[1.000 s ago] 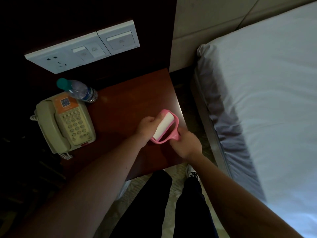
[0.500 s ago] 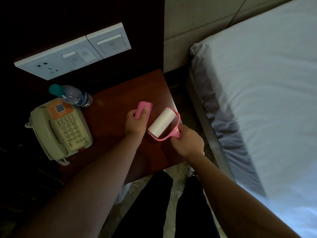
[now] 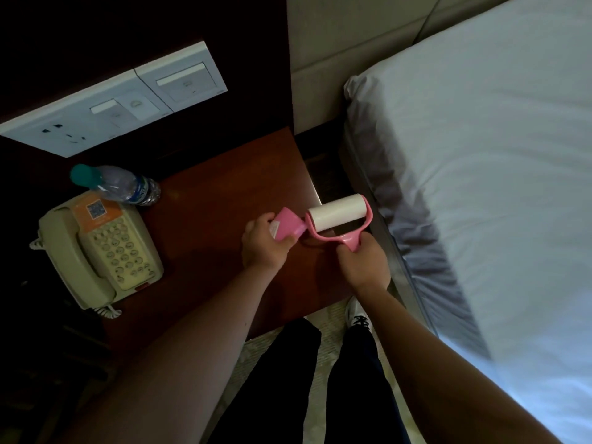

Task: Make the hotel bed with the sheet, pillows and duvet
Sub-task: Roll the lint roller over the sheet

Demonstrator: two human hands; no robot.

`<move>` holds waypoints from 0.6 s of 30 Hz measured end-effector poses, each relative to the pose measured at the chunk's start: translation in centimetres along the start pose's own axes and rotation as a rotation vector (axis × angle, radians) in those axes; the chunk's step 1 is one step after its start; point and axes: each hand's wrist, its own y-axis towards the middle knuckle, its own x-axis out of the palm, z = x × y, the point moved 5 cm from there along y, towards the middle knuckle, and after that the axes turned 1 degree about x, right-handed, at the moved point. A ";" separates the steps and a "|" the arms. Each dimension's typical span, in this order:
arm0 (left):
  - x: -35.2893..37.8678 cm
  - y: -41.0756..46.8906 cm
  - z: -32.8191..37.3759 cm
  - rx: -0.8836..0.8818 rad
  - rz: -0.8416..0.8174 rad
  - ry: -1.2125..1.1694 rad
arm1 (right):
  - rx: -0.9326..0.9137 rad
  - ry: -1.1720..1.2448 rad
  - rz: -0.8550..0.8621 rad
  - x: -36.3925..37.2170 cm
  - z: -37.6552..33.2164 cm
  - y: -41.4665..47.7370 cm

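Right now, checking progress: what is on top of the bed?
Only a white sheet; nothing else lies on the visible part. The mattress beneath is completely covered.

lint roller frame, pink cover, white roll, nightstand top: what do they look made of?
Lint roller frame and pink cover: moulded plastic, judging by smooth, uniform pink surfaces. White roll: probably sticky paper sheets; matte, even white cylinder. Nightstand top: reddish-brown wood or veneer, semi-gloss, catching light along its right edge; solid or laminate is unclear.
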 end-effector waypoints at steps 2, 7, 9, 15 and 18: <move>0.2 -0.1 0.3 0.008 -0.012 0.054 | -0.011 0.017 -0.015 -0.1 0.0 0.0; 0.6 -0.2 0.8 -0.016 -0.134 0.194 | -0.021 0.125 -0.035 -0.4 -0.2 -0.3; 0.5 -0.3 1.0 -0.045 -0.194 0.216 | -0.018 0.178 -0.052 -0.6 -0.5 -0.5; -1.1 -1.0 3.3 -0.065 -0.240 0.240 | -0.046 0.257 -0.034 -3.2 -1.4 -1.4; -2.0 -1.7 6.6 -0.002 -0.182 0.088 | -0.055 0.282 0.025 -5.9 -1.8 -2.1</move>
